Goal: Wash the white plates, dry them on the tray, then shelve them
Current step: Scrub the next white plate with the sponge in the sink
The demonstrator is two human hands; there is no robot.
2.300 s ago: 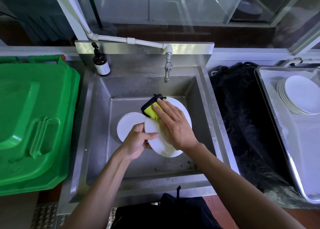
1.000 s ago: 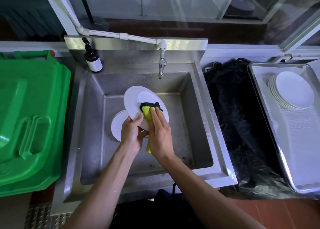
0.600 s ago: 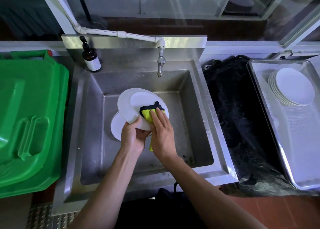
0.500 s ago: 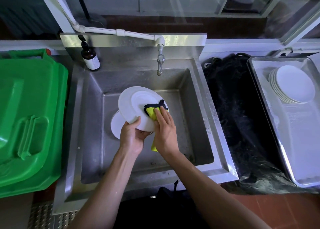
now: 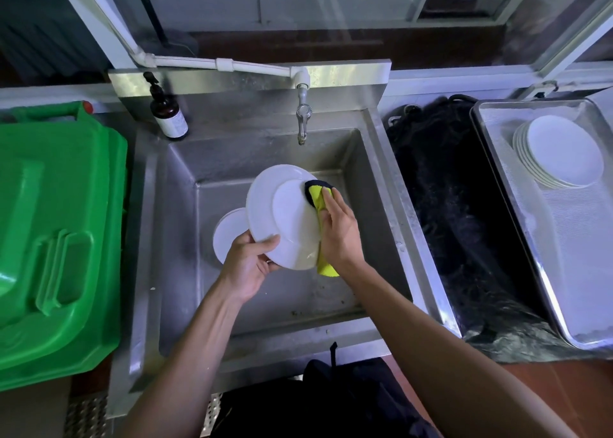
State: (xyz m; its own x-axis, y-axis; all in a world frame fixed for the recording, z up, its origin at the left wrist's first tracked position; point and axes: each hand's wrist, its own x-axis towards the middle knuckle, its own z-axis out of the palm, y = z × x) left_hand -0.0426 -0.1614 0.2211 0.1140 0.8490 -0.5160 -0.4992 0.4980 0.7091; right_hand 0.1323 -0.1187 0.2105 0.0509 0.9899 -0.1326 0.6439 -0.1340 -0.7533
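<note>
Right now your left hand (image 5: 247,266) pinches the near rim of the white plate (image 5: 282,215), held tilted over the sink (image 5: 374,172). Your right hand (image 5: 338,228) presses the yellow-and-black cloth (image 5: 316,193) flat against the plate's right edge, fingers extended. In the last half second the cloth has slid from mid-face out to the right rim, and the plate has turned more edge-on to you. Read: face scrub is about done, rim pass in progress; rinse likely next, tap (image 5: 302,119) shows no flow. One more plate (image 5: 229,235) lies on the sink floor to the left, partly covered by the held plate. Washed stack (image 5: 560,154) sits at the far end of the tray (image 5: 564,271) on the right. Can't see the plate's underside, nor whether more plates lie under the one in the sink. Shelf not identifiable.
</note>
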